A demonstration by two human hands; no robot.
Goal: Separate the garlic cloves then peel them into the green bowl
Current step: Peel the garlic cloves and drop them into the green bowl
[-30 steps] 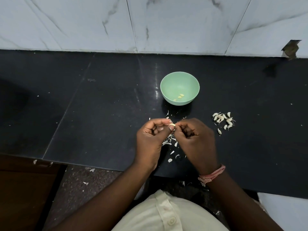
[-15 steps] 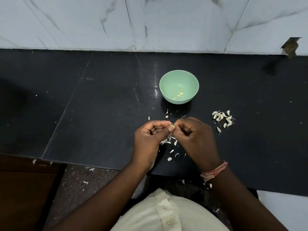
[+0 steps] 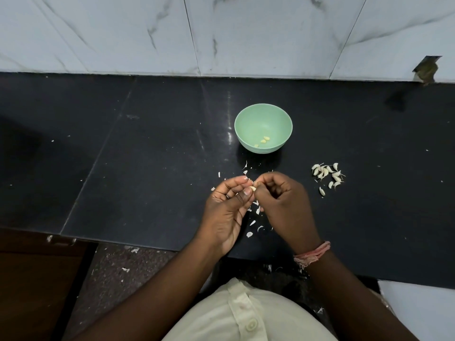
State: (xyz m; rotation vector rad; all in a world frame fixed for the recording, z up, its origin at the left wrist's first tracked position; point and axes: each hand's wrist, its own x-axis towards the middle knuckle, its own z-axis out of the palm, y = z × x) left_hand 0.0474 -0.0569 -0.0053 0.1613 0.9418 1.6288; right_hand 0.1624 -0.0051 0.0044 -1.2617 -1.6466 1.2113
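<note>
2 hands meet over the black worktop (image 3: 147, 148) with 1 garlic clove (image 3: 252, 188) between them: the left hand (image 3: 227, 207) pinches it between thumb and fingertips, and the right hand (image 3: 283, 203), fingers curled, picks at its far end. Step in hand, by judgement: peeling a single clove, with separation apparently done, since a cluster of unpeeled cloves (image 3: 327, 175) lies well to the right of the right hand. The green bowl (image 3: 263, 128) stands just beyond both hands and holds 3 peeled cloves (image 3: 263, 141). Loose skin flakes (image 3: 253, 220) lie under and around the hands. The next move likely calls for stripping the remaining skin, then carrying the bare clove forward and releasing it over the bowl. No brand, label or legible writing appears anywhere in view.
</note>
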